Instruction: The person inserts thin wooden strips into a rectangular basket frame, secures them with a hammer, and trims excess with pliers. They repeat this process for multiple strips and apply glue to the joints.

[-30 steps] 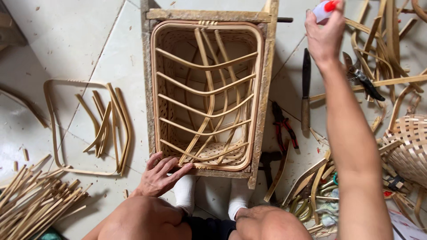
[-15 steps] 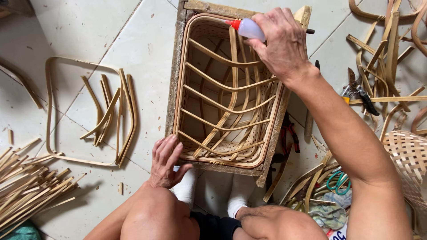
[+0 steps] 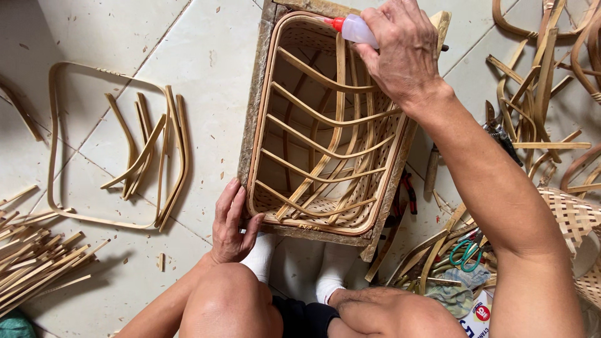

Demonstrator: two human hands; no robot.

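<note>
Glue could drip past the joint if the right hand (image 3: pixel 400 53) squeezes its clasped glue bottle (image 3: pixel 355 29) too hard over the bamboo basket frame (image 3: pixel 322 125), which rests on the floor, steadied at its near-left corner by the left hand (image 3: pixel 231 225).

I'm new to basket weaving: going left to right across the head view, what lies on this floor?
Bundle of cane sticks → bent rectangular cane frame → left hand → bamboo basket → red-handled pliers → green-handled scissors → woven basket.
</note>
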